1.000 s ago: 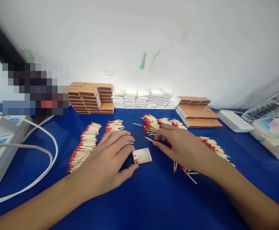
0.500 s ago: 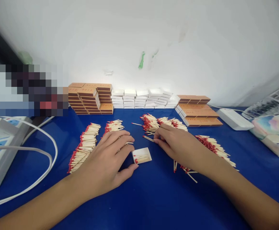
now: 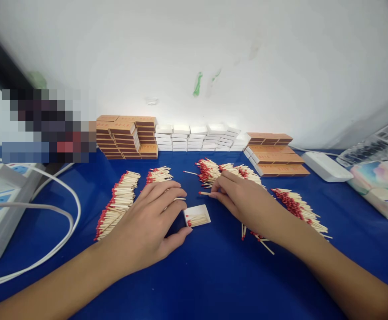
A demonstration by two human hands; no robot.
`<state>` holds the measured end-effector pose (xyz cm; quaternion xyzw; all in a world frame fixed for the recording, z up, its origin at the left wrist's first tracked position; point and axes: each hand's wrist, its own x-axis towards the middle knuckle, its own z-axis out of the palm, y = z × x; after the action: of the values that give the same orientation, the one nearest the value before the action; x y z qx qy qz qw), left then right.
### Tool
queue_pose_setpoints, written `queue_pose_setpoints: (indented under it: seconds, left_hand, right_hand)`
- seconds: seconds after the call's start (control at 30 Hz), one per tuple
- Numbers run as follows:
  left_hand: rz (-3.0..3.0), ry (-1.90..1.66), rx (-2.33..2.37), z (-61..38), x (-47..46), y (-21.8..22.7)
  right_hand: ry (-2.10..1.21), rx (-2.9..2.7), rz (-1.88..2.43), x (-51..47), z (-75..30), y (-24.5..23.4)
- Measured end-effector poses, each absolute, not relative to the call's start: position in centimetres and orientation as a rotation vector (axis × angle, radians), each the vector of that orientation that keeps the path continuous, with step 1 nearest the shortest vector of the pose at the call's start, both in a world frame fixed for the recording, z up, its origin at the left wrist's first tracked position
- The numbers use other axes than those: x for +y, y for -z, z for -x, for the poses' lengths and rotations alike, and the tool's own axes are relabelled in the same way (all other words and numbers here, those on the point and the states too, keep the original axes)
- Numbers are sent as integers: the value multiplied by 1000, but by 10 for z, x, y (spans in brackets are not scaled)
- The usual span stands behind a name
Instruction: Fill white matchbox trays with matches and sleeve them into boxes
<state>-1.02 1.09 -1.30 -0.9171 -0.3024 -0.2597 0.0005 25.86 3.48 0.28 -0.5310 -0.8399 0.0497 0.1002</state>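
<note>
A small white matchbox tray (image 3: 207, 210) lies on the blue table with several red-tipped matches (image 3: 197, 219) inside. My left hand (image 3: 154, 218) steadies its left end, thumb at the near corner and index finger at the far corner; the other fingers arch over matches on the table. My right hand (image 3: 237, 191) pinches the plain end of a single match (image 3: 203, 193), whose red head points left. Just beyond that hand is a heap of loose matches (image 3: 209, 172). More matches (image 3: 244, 231) lie partly hidden under my right wrist.
Rows of matches (image 3: 123, 191) lie at left, another pile (image 3: 300, 209) at right. Along the wall stand brown matchboxes (image 3: 123, 129), stacked white trays (image 3: 197, 138) and more brown boxes (image 3: 274, 155). A power strip (image 3: 0, 200) with white cables sits left; a tissue pack (image 3: 380, 182) lies right.
My right hand has shifted slightly left. The match in it has swung from a slant to nearly level. My left hand and the tray have stayed in place.
</note>
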Motion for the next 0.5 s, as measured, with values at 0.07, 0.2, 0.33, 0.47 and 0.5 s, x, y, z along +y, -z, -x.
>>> queue_pose_setpoints:
  seconds: [0.07,0.2,0.33,0.47,0.5]
  left_hand:
    - [2875,813,-953,10,12,13]
    - [2872,812,-956,9,12,11]
    - [2867,824,-970,9,12,12]
    - [2871,816,-969,10,11,13]
    - [2872,814,-967,10,11,13]
  right_hand:
    - [-143,-2471,1411,31,-260,-5]
    - [-160,-2562,1196,18,-253,-11]
    - [-177,-2645,1145,12,-249,-13]
    - [-128,-2522,1253,25,-263,-9]
    - [-80,-2499,1309,30,-268,-7]
